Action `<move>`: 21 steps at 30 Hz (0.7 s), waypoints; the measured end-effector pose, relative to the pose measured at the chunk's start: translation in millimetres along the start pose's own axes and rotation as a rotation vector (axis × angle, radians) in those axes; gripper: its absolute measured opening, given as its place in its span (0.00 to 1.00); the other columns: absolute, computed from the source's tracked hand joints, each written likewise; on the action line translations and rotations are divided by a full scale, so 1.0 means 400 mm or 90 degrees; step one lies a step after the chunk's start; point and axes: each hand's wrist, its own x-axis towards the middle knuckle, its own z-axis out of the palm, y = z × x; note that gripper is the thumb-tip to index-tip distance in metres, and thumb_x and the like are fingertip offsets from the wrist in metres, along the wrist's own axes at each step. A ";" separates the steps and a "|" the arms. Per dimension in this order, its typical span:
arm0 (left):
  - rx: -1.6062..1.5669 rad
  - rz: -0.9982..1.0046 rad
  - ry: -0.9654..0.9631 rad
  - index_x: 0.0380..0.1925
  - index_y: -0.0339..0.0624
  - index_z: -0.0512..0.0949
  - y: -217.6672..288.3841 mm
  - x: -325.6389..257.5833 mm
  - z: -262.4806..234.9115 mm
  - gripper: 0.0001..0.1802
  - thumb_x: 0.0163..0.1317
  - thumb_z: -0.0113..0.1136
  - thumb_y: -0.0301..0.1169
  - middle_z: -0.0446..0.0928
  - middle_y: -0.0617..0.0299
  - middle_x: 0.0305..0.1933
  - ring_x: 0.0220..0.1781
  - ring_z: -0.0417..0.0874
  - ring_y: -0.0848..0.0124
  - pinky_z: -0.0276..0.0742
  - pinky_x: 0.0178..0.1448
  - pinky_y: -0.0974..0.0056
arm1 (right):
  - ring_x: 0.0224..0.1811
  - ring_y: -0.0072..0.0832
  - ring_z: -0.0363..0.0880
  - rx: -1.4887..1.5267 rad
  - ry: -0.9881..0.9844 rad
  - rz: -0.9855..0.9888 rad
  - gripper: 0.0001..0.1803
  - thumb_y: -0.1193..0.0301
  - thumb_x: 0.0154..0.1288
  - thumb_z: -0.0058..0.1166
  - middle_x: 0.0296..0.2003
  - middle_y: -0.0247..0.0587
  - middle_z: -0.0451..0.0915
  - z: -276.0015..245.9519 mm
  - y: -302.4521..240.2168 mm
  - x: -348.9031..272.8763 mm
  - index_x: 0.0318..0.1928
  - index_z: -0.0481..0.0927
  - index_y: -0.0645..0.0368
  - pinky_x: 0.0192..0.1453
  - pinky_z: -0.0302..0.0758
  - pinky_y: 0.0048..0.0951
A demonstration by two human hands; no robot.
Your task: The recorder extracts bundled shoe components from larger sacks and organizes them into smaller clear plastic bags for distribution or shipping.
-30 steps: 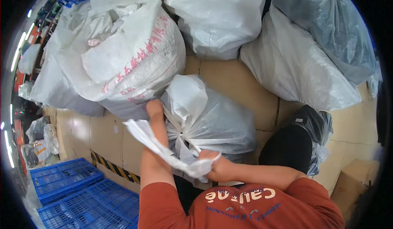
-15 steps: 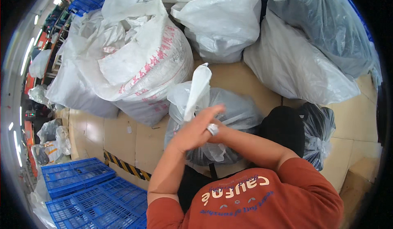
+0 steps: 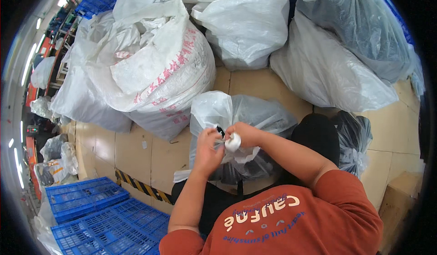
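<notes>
A clear plastic bag (image 3: 264, 111) with dark contents is set on the tiled floor (image 3: 252, 82), directly in front of the person, and its gathered neck is brought between the two hands. The bulk of the bag is spread beyond the fingers and to the right, with its long axis laid roughly left to right, while a pale flared flap (image 3: 211, 109) of the film is raised just beyond the left fingertips. The right hand (image 3: 245, 134) is the nearer to the bulk, its forearm being passed over the bag's near right part. A white plastic strip (image 3: 233, 142) is gripped in the right hand, the fingers closed and a rolled end left showing below them. The left hand (image 3: 208, 152) is held at the near left side of the neck, fingers bent; whether anything is pinched there cannot be told.

The knot or gather itself is mostly covered by both hands, and the small dark patch between the fingertips cannot be made out. The course of the strip around the neck is hidden. The bag's right end is partly covered by the black-clad knee (image 3: 316, 139), and its underside cannot be seen
</notes>
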 end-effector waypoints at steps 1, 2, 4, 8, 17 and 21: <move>-0.002 0.004 0.002 0.41 0.39 0.72 -0.026 0.004 0.017 0.16 0.48 0.52 0.23 0.73 0.52 0.43 0.42 0.75 0.60 0.69 0.45 0.62 | 0.28 0.31 0.76 -0.120 -0.002 -0.041 0.05 0.74 0.42 0.58 0.23 0.36 0.78 0.003 -0.011 -0.007 0.24 0.77 0.57 0.35 0.71 0.29; -0.259 -0.121 -0.069 0.42 0.39 0.71 -0.069 0.003 0.052 0.16 0.50 0.51 0.23 0.73 0.51 0.44 0.44 0.75 0.59 0.69 0.48 0.61 | 0.28 0.32 0.75 -0.240 0.045 -0.124 0.05 0.72 0.40 0.56 0.24 0.34 0.76 0.024 0.020 0.004 0.23 0.75 0.52 0.35 0.68 0.33; -0.351 -0.208 -0.197 0.44 0.38 0.70 -0.083 0.048 0.078 0.16 0.54 0.46 0.25 0.73 0.53 0.46 0.49 0.74 0.61 0.67 0.52 0.63 | 0.32 0.30 0.75 -0.424 0.126 -0.213 0.04 0.71 0.44 0.53 0.28 0.32 0.76 0.017 0.009 -0.008 0.25 0.74 0.51 0.38 0.67 0.35; -0.454 -0.267 -0.333 0.49 0.39 0.71 -0.102 0.110 0.074 0.19 0.56 0.44 0.21 0.72 0.57 0.49 0.51 0.71 0.68 0.66 0.53 0.66 | 0.32 0.20 0.71 -0.691 0.370 -0.536 0.04 0.64 0.46 0.48 0.32 0.25 0.71 0.010 0.060 0.006 0.26 0.72 0.42 0.39 0.60 0.33; -0.412 -0.233 -0.497 0.39 0.38 0.72 -0.107 0.101 0.066 0.13 0.51 0.52 0.25 0.75 0.62 0.38 0.38 0.76 0.65 0.72 0.38 0.62 | 0.34 0.24 0.71 -0.687 0.198 -0.366 0.05 0.64 0.44 0.51 0.38 0.26 0.71 0.002 -0.011 -0.040 0.26 0.77 0.40 0.40 0.62 0.31; 0.096 0.094 -0.416 0.33 0.42 0.71 -0.044 0.147 0.010 0.07 0.54 0.46 0.28 0.74 0.56 0.36 0.38 0.74 0.53 0.69 0.38 0.51 | 0.46 0.30 0.66 -0.722 0.095 -0.290 0.06 0.64 0.46 0.50 0.43 0.32 0.67 -0.011 -0.041 -0.067 0.28 0.78 0.42 0.48 0.62 0.36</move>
